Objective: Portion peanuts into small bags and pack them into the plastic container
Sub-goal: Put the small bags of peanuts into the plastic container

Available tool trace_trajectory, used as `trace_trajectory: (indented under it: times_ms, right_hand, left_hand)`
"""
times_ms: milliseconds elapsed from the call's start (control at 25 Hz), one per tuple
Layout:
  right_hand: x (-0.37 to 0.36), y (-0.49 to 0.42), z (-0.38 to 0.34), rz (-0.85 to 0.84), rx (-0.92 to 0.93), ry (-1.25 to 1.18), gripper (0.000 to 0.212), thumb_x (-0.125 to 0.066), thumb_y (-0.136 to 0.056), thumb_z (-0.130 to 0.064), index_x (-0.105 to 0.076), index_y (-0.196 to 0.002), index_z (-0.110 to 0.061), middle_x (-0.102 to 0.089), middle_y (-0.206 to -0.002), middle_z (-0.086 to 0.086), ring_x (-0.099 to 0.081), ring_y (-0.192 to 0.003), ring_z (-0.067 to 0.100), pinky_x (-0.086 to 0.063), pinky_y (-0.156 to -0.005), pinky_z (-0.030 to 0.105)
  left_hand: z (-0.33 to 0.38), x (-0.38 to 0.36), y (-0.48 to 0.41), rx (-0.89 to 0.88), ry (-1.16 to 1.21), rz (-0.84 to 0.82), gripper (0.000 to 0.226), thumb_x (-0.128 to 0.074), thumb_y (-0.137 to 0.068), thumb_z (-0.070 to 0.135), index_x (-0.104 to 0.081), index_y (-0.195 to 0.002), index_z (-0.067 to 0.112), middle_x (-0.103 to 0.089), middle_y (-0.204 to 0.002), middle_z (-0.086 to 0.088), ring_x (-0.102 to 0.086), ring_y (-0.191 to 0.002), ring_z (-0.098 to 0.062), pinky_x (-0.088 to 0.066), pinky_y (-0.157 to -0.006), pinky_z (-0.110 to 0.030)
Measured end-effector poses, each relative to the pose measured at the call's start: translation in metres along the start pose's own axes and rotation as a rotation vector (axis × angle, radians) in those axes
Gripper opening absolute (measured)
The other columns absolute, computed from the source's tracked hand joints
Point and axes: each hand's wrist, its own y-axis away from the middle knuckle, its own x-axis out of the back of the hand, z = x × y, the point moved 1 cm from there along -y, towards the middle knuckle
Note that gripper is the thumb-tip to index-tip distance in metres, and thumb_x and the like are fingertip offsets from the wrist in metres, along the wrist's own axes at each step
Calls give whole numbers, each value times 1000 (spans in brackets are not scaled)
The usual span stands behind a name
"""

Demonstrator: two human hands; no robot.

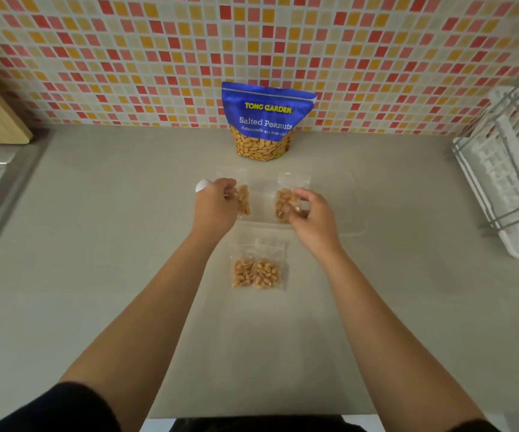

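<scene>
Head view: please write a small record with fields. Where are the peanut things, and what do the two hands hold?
big bag: upright, behind the container
container: clear, on the counter
left hand: grips the left small bag at the container's left end
right hand: pinches the right small bag over the container's middle
loose small bags: filled, flat on the counter, in front of the container
dish rack: far right
</scene>
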Motion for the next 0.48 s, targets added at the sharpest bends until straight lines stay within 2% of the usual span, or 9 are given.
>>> trace_trajectory:
  times_ms: [120,200,320,360,480]
  right_hand:
    - [-24,-25,2,-163,-51,211,45,-59,-83,-13,-50,-127,-11,-54,-128,11,-58,-109,26,-45,-97,33]
    - [-36,-33,3,-264,-81,327,47,-56,-83,-10,-48,-130,-7,-52,-129,13,-54,-115,28,-41,-95,30]
    - [-43,-38,-1,-350,-53,489,32,-52,-83,-10,-57,-114,-4,-56,-111,13,-54,-103,30,-42,-79,29]
    - [-45,-39,0,-349,-25,579,29,-52,-83,-12,-58,-111,-4,-55,-112,13,-52,-103,31,-41,-79,30]
    - [-43,-40,0,-351,-26,764,36,-53,-84,-19,-57,-117,-6,-38,-127,15,-40,-115,33,-41,-97,38]
  left_hand:
    - [-5,-23,-21,76,-65,-130,36,-41,-90,2,-58,-121,3,-54,-123,-19,-60,-101,-31,-50,-93,-36]
    - [-5,-35,-27,72,-176,-216,36,-41,-91,3,-55,-123,3,-57,-123,-17,-56,-110,-33,-47,-95,-34]
    - [-3,-45,-31,6,-373,-312,27,-41,-90,4,-56,-112,6,-57,-112,-18,-55,-102,-32,-44,-89,-34]
    - [-3,-47,-31,-14,-436,-328,26,-41,-90,3,-56,-112,3,-55,-114,-19,-55,-103,-33,-45,-89,-35]
    - [-5,-54,-26,-76,-631,-334,30,-42,-89,-2,-51,-118,-2,-39,-130,-21,-53,-107,-33,-44,-87,-33]
